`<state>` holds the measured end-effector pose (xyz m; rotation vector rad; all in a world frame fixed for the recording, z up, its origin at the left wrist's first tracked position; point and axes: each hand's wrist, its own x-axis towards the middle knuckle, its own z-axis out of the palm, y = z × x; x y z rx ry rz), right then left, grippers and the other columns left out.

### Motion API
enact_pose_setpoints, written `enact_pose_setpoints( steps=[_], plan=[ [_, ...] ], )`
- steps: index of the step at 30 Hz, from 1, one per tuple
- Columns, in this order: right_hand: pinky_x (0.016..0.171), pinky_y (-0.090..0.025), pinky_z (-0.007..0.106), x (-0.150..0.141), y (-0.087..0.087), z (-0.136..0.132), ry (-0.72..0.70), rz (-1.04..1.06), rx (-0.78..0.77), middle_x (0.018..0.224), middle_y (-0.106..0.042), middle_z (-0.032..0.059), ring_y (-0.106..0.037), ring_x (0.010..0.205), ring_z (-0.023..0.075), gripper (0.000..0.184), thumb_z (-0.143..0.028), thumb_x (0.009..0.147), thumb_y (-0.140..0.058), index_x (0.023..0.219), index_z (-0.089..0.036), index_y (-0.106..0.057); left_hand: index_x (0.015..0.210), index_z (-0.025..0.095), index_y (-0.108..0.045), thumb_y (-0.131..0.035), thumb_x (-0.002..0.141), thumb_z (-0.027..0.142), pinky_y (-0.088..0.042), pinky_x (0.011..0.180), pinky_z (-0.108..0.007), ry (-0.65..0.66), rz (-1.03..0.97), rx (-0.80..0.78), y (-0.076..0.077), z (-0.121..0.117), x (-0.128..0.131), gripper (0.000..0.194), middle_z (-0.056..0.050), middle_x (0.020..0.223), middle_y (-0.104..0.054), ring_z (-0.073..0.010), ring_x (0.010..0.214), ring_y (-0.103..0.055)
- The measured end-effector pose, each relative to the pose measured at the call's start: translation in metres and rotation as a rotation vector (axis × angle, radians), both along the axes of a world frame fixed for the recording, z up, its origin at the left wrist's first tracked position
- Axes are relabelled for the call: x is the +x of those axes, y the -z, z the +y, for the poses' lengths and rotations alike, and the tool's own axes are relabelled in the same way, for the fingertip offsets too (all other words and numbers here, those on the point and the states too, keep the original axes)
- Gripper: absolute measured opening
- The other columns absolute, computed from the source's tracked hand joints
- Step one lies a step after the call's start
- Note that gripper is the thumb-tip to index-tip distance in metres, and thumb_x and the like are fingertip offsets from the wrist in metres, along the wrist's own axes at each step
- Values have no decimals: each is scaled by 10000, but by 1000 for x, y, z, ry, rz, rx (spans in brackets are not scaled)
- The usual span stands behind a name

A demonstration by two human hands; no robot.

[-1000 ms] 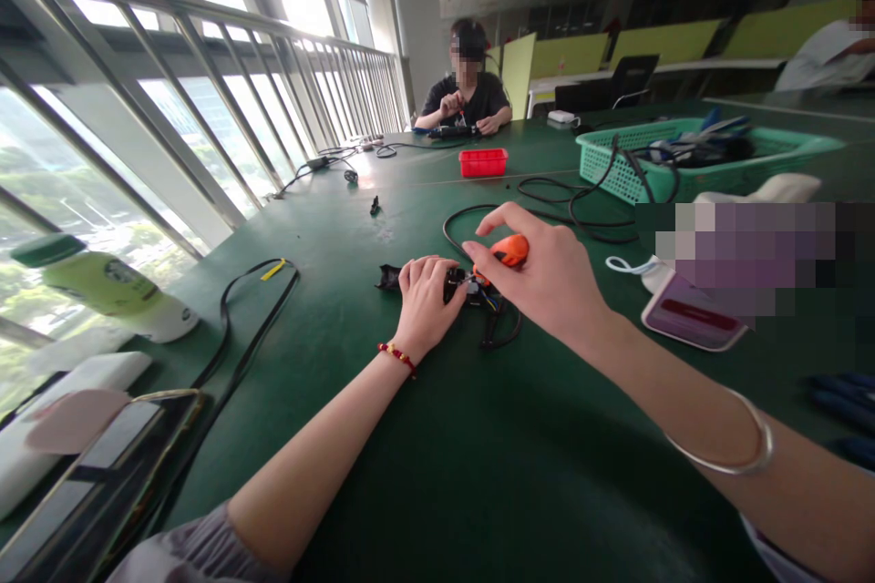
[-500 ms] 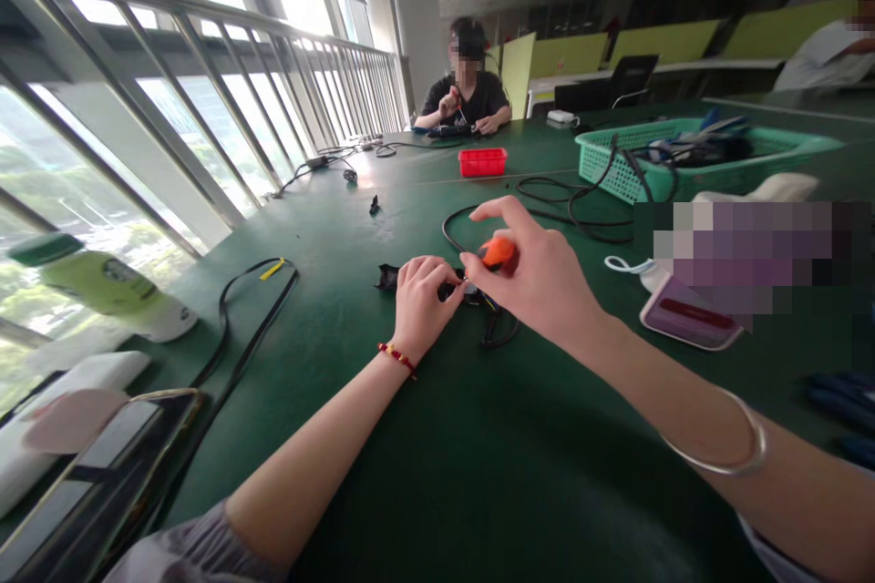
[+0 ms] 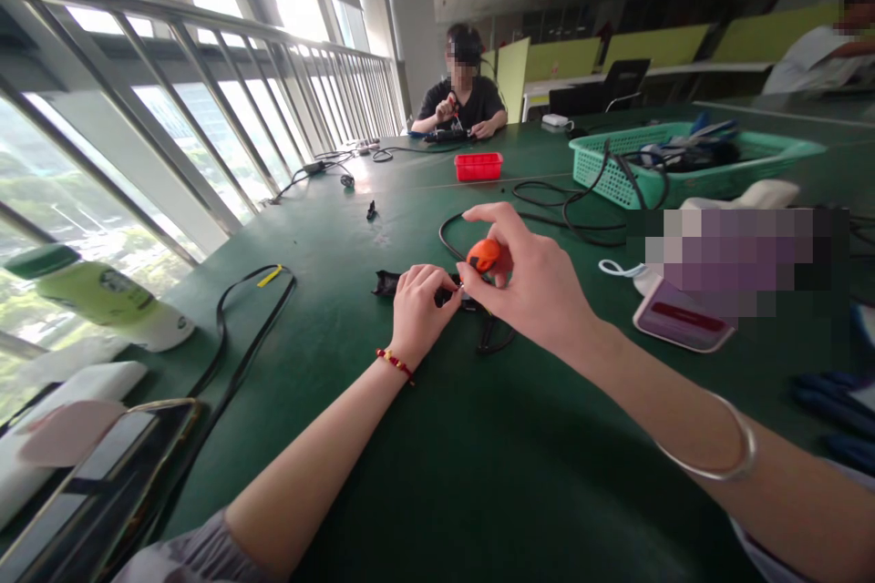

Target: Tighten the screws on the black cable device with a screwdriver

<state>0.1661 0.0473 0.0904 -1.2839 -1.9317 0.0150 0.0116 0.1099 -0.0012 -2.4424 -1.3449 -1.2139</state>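
My left hand [image 3: 422, 301], wearing a red beaded bracelet, rests over a black device casing [image 3: 386, 283] on the green table, its fingers curled round the middle. Its thumb and forefinger come together close to the screwdriver's tip. In my right hand [image 3: 530, 269] is a screwdriver [image 3: 484, 253] with an orange and black handle, held between thumb and fingers and pointing down at the casing. The forefinger is raised off the handle. My fingers hide most of the casing and the screw spot. A black cable [image 3: 502, 346] loops beside it.
A red box [image 3: 478, 167] and a green basket [image 3: 615, 182] of tools and cables stand farther back. A small black part [image 3: 371, 210] lies left of the box. At left are a bottle [image 3: 102, 296], a black strap [image 3: 236, 364] and a phone [image 3: 102, 483]. Another person [image 3: 459, 91] sits opposite.
The screwdriver's handle has tilted and turned slightly in my right hand, and more of its orange end shows. My left hand stays on the casing. The whole view has shifted a little.
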Motion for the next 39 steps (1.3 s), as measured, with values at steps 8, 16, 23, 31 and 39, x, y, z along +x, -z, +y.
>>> enact_pose_setpoints(
  steps=[8, 16, 23, 31, 39],
  plan=[
    [476, -325, 223, -1, 3, 3, 94, -90, 56, 606, -587, -11, -550, 528, 141, 304, -459, 858, -475, 984, -214, -604, 750, 204, -548, -596, 827, 242, -422, 780, -309, 6, 23, 0, 3, 3, -1, 99, -4, 793, -609, -184, 833, -549],
    [552, -412, 240, -5, 5, 1, 82, -8, 113, 842, -652, 25, -601, 638, 154, 417, -317, 769, -550, 1162, -186, -510, 756, 202, -533, -564, 858, 239, -422, 771, -303, -19, 73, -48, 2, 1, -1, 112, 0, 782, -581, -177, 818, -536],
    [488, -369, 231, -7, 10, 4, 91, 18, 40, 578, -573, -31, -543, 495, 139, 254, -379, 815, -512, 996, -217, -587, 817, 197, -541, -587, 845, 235, -425, 791, -318, -12, 57, -61, 1, 1, -2, 66, -19, 894, -593, -189, 875, -523],
    [516, -392, 249, -8, 12, 4, 105, 22, 85, 633, -582, -15, -569, 561, 164, 382, -380, 780, -553, 1108, -185, -539, 829, 189, -540, -565, 861, 222, -430, 795, -325, 9, 59, -75, 2, 1, -2, 53, -25, 910, -600, -191, 878, -522],
    [559, -408, 240, -8, 9, 2, 82, 99, 21, 782, -637, 3, -582, 608, 143, 356, -295, 760, -560, 1102, -210, -510, 823, 193, -517, -573, 855, 238, -428, 774, -319, -2, 69, -94, 2, 1, -3, 78, -21, 895, -588, -189, 856, -516]
  ],
)
